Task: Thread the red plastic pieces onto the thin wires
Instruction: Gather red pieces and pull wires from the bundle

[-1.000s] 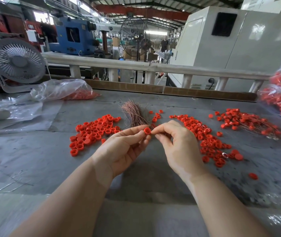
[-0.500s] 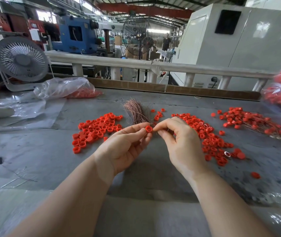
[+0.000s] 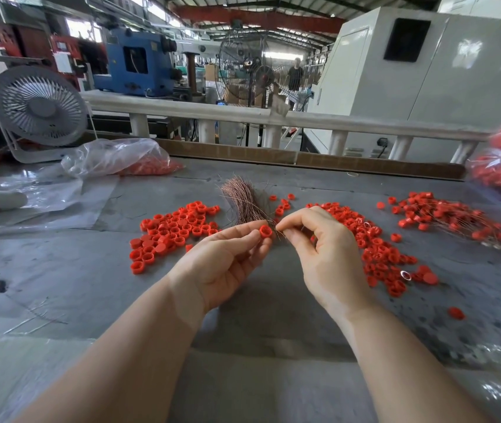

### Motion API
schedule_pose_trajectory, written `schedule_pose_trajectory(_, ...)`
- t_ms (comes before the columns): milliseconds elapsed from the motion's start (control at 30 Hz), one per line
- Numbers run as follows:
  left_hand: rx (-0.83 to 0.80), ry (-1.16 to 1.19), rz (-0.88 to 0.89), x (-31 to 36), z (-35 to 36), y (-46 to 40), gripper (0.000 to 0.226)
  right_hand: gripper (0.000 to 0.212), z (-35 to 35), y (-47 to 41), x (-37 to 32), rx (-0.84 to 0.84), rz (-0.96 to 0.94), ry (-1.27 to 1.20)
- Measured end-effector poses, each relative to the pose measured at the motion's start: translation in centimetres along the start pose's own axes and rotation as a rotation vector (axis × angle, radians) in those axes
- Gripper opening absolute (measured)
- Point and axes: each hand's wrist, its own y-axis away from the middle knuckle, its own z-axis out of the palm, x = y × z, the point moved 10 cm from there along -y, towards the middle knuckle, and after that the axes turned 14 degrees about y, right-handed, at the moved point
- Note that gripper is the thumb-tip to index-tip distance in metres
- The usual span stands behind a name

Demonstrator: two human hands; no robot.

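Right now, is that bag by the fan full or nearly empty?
Nearly empty. The clear bag lies slumped and flat on the table, with red pieces only at its right end.

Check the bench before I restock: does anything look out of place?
One red piece lies alone on the table, apart from the right pile. A bag lies slumped, open. Nothing looks damaged.

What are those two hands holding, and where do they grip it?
The left hand pinches one red plastic piece by its outer rim, between thumb and fingertips. The right hand pinches something fine beside it, probably a thin wire, too thin to confirm.
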Motion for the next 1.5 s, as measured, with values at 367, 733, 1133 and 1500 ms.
schedule_pose_trajectory(367, -0.009, 0.006, -0.004, 0.06, 0.28, 0.15, 0.020, 0.013, 0.58, 0.17, 0.38, -0.048, 0.030, 0.072)
schedule_pose_trajectory(733, -0.019, 0.003, -0.017, -0.06, 0.33, 0.25, 0.021, 0.013, 0.50, 0.08, 0.31, -0.046, 0.028, 0.035)
schedule_pose_trajectory(1133, 0.012, 0.019, -0.020, 0.02, 0.18, 0.24, 0.030, 0.011, 0.57, 0.05, 0.36, -0.057, 0.041, 0.086)
schedule_pose_trajectory(1500, 0.012, 0.027, -0.004, 0.02, 0.14, 0.18, 0.021, 0.011, 0.53, 0.02, 0.55, -0.049, 0.047, 0.092)
